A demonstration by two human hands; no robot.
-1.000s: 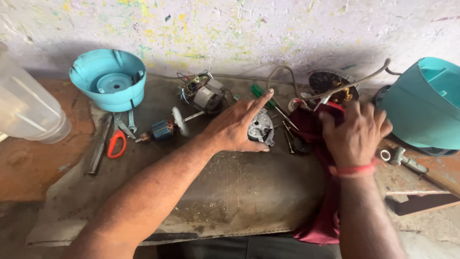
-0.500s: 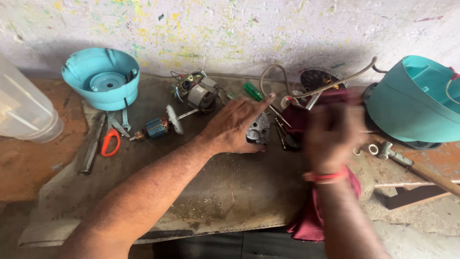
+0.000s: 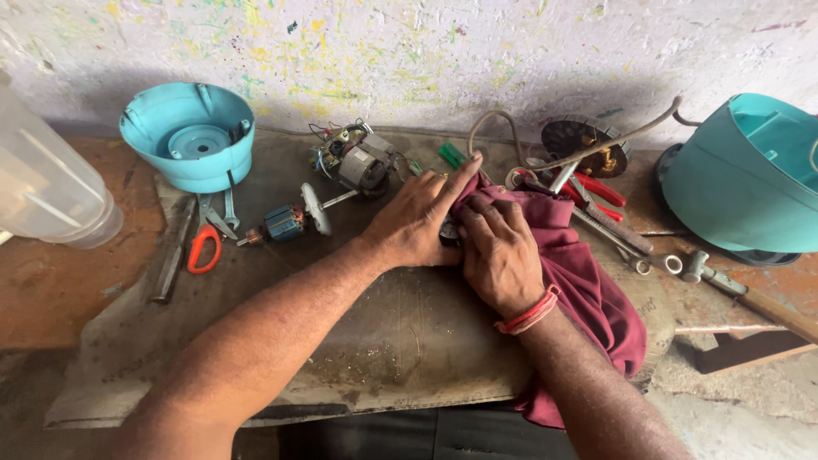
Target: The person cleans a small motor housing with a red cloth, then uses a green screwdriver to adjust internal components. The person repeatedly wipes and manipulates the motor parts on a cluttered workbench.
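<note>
Since the earlier frame, my right hand (image 3: pixel 498 255) has dropped flat onto the crumpled maroon cloth (image 3: pixel 588 290); my left hand (image 3: pixel 417 223) clasps a small metal part (image 3: pixel 448 231) beside it, mid-bench.

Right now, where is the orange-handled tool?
In the head view, the orange-handled tool lies at far left on the mat, below the turquoise bowl.

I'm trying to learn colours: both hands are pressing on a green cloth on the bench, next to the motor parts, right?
Not quite: the cloth is dark red, not green. The head view shows the left hand and the right hand both pressing on it on the bench, with a small dark part hidden between them, next to the motor parts.
</note>
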